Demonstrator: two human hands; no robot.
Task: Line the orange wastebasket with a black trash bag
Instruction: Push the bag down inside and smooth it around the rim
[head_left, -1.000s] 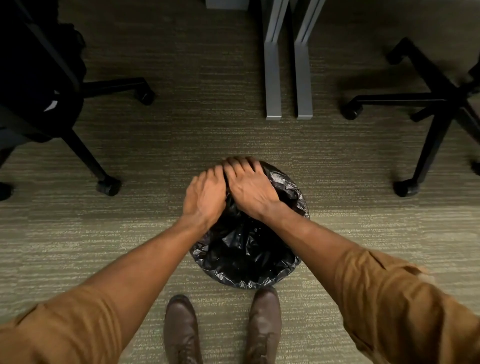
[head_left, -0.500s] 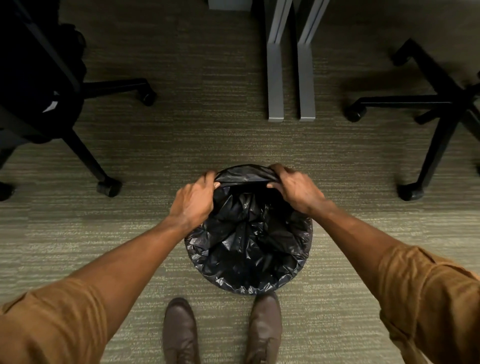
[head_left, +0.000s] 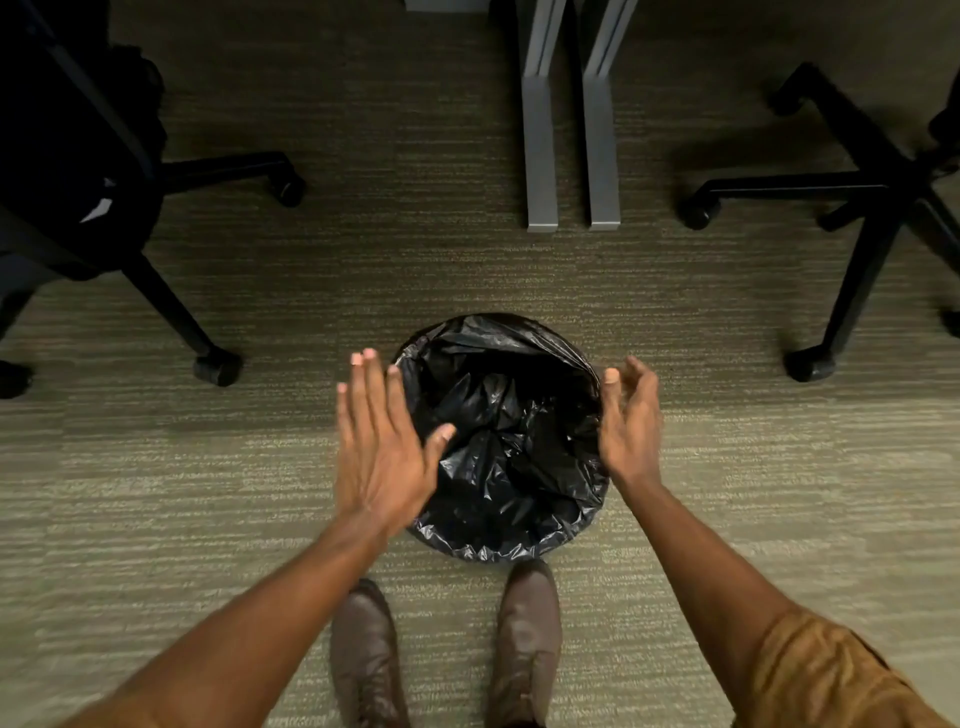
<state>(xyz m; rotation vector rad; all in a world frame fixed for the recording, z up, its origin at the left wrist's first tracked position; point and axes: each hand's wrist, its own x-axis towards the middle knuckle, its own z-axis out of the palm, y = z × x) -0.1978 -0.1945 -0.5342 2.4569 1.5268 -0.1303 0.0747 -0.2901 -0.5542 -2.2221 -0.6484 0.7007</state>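
The black trash bag (head_left: 498, 431) sat inside the wastebasket (head_left: 597, 370) on the carpet, folded over its rim. Thin, light and slippery, it looked best pinched at the rim fold. Half a second earlier both hands gripped the far edge; now the left hand (head_left: 379, 447) and right hand (head_left: 631, 421) hovered beside it, fingers spread, holding nothing.

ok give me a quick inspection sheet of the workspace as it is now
surface: green striped carpet, bare around the bin
job's things: black trash bag lines the wastebasket, edge folded over the rim; no orange showing
clutter: nothing seen
hands: left hand open, fingers spread, beside the bag; right hand open, loosely curled, at the rim; neither grips
cables: nothing seen
surroundings: two office chair bases, grey desk legs, brown shoes
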